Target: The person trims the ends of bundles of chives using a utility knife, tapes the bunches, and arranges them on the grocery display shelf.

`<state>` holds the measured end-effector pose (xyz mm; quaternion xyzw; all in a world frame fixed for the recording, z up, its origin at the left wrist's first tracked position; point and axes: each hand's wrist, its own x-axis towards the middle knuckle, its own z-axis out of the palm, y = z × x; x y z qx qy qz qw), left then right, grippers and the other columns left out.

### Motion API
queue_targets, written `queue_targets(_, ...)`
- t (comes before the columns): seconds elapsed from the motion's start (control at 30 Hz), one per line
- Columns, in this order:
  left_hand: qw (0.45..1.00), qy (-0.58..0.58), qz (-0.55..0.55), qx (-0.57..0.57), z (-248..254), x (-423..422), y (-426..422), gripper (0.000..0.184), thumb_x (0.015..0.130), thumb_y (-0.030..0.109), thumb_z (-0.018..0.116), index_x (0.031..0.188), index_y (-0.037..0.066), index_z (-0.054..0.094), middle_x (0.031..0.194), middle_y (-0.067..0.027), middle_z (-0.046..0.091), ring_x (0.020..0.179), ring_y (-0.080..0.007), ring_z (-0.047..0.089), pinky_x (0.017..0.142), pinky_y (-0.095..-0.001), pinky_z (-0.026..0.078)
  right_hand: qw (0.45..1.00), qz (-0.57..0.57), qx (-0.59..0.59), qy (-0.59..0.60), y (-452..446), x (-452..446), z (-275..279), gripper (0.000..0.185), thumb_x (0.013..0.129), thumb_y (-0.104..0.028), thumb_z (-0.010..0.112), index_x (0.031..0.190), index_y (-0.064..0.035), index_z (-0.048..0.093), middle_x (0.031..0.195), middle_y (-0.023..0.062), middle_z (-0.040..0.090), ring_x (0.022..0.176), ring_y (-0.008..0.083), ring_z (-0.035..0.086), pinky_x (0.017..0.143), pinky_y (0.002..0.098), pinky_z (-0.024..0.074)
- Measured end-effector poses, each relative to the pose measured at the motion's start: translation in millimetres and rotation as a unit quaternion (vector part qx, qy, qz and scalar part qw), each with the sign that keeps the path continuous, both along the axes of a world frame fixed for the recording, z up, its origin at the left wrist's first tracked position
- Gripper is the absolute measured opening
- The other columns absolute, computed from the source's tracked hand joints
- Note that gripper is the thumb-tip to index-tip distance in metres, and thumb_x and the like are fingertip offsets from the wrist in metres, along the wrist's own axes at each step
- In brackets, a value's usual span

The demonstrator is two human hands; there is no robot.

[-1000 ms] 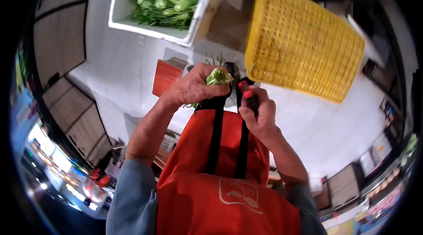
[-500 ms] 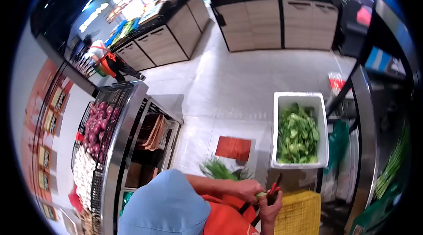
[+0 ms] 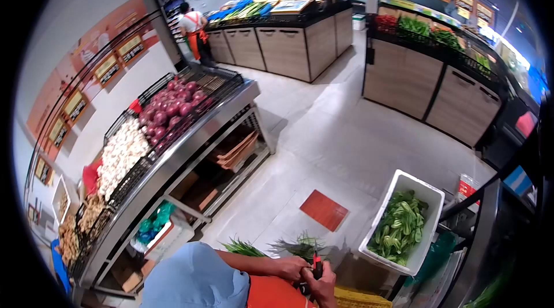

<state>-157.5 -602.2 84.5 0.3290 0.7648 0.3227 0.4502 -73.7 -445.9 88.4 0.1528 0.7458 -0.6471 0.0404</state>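
Observation:
My right hand [image 3: 323, 282] is closed around red-and-black shears [image 3: 317, 263], with the narrow tip pointing up and away from me. My left hand [image 3: 292, 268] is closed too, its fingers against the shears and my right hand; whatever it pinches is hidden. Both hands are in front of my red apron [image 3: 274, 293]. Just beyond them, long thin green leaves [image 3: 303, 245] lie low down, and more green stalks [image 3: 245, 247] show past my left forearm. To the right stands a white foam box [image 3: 437, 215] holding leafy greens [image 3: 398, 228].
A yellow crate [image 3: 360, 299] sits by my right hand. At left, a metal-edged stand [image 3: 173, 172] carries red onions [image 3: 173, 109], garlic [image 3: 122, 151] and ginger. A red-brown board [image 3: 324, 210] lies on the floor. A person [image 3: 194, 31] in a red apron stands by the far counters.
My view has swung left, so the stand shows more fully. The green piece seen in my left hand is now hidden, and my hands are closer together around the shears.

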Motion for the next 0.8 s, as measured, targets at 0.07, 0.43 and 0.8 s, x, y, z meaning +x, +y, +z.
queue_targets(0.07,0.998,-0.035,0.039,-0.023,25,0,-11,0.03,0.082,0.022,0.058,0.103,0.001,0.063,0.087,-0.0255,0.065,0.083,-0.0409,0.064,0.068,-0.0471,0.047,1.0,0.022,0.015,-0.006,-10,-4,-3,0.037,0.074,-0.029,0.08,0.085,-0.0025,0.057,0.065,0.0021,0.057,0.06,0.0087,0.049,0.057,0.0294,0.0454)
queue_targets(0.43,0.994,-0.053,0.042,0.09,-1,-14,-58,0.048,0.082,0.031,0.066,0.122,0.006,0.055,0.087,-0.019,0.069,0.08,-0.0314,0.068,0.071,-0.0395,0.052,0.997,0.026,0.064,-0.021,-44,-30,-1,0.038,0.073,-0.029,0.079,0.092,-0.0023,0.061,0.07,0.0028,0.061,0.066,0.0093,0.055,0.063,0.0296,0.0485)
queue_targets(0.8,0.992,-0.052,0.09,0.07,35,-70,-186,0.055,0.091,0.028,0.056,0.14,0.004,0.044,0.123,-0.022,0.062,0.112,-0.0303,0.062,0.093,-0.0403,0.046,0.976,0.192,0.094,-0.037,-156,-109,73,0.048,0.081,-0.038,0.078,0.106,-0.0011,0.06,0.087,0.0108,0.069,0.08,0.0152,0.065,0.071,0.0327,0.0514)
